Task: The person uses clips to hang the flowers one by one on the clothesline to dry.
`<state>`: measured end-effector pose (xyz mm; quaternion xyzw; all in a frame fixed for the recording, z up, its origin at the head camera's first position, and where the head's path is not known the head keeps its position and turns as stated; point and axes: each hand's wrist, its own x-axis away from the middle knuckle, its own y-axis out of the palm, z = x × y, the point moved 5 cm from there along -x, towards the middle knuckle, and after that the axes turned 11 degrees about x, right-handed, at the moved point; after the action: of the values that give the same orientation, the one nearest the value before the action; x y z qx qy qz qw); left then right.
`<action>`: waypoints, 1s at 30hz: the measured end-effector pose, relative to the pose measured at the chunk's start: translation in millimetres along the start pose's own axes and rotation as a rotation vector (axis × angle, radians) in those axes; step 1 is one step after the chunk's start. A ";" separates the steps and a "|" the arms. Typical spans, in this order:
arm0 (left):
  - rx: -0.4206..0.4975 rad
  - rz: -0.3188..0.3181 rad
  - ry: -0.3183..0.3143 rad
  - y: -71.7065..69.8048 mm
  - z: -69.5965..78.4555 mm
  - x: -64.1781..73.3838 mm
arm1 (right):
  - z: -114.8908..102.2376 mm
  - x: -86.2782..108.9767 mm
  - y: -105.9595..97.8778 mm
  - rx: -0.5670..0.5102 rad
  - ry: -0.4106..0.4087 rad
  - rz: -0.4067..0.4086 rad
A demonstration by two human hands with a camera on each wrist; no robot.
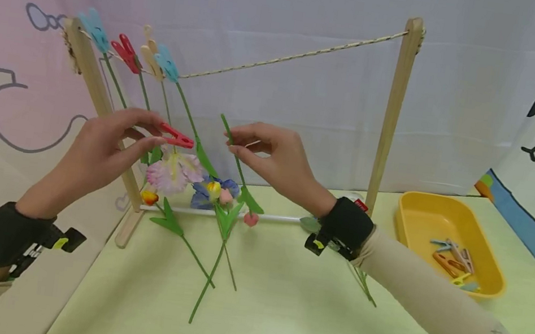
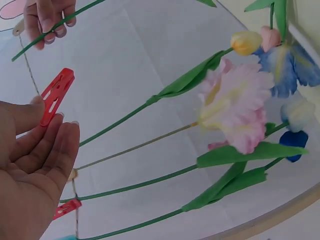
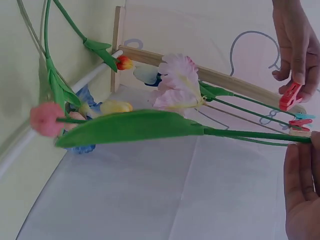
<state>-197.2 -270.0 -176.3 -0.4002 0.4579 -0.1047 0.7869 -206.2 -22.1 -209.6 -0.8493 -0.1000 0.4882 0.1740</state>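
Red clothespin [image 1: 184,140] sits pinched in the left hand [image 1: 104,148], green tulip stem [image 3: 250,134] in the right hand [image 1: 277,150].

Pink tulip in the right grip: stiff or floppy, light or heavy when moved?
The pink tulip is probably fairly stiff: its stem runs nearly straight. It looks light, as the right grip merely pinches it near one end. It may swing, with its bloom far from that pinch.

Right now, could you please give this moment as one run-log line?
left fingers: pinching red clothespin; right fingers: holding pink tulip by stem, bloom down; rope: four flowers clipped on; yellow basin: loose clothespins
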 end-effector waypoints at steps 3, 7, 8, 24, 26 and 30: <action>-0.055 0.008 0.059 -9.3 6.5 -19.8 | 7.2 -10.7 2.1 0.039 0.032 -0.004; -0.141 0.043 0.125 -21.0 14.5 -43.5 | 16.1 -23.7 8.3 0.067 0.069 -0.015; -0.153 0.051 0.136 -23.4 16.0 -48.1 | 18.5 -26.6 10.4 0.061 0.080 -0.017; -0.270 -0.028 0.182 -41.2 11.1 -110.8 | 64.2 -67.2 49.0 0.196 0.065 0.063; -0.271 -0.052 0.174 -42.9 10.0 -116.8 | 64.9 -70.3 50.9 0.209 0.078 0.068; -0.269 -0.088 0.160 -45.8 8.2 -125.5 | 65.1 -74.5 52.2 0.216 0.117 0.074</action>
<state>-251.5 -229.0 -61.0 -0.5122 0.5110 -0.1085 0.6817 -299.9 -82.5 -201.0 -0.8558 -0.0051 0.4518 0.2518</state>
